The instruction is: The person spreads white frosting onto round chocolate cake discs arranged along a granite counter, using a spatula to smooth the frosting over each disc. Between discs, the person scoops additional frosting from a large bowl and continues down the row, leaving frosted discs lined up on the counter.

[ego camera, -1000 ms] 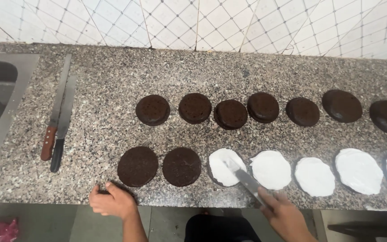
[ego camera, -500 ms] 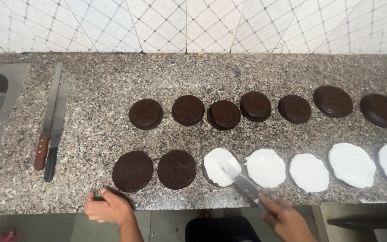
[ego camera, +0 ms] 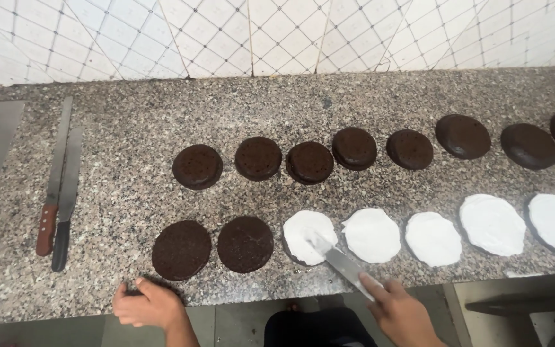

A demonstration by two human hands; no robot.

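R. hand (ego camera: 401, 310) gripped spatula (ego camera: 336, 258), blade on half-iced cake (ego camera: 309, 236); l. hand (ego camera: 148, 304) curled at edge of speckled granite table (ego camera: 130, 128); tiled wall (ego camera: 277, 32) behind.

Soft, even daylight fills a fairly sharp view, with faint shadows, slight motion blur low down, and wide-angle bending at the tiled edges.

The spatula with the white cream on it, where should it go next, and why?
Probably sideways across the half-covered cake round. The right hand holds the spatula with its tip on that round, whose near left edge is bare and dark, while the four rounds to its right look fully white.
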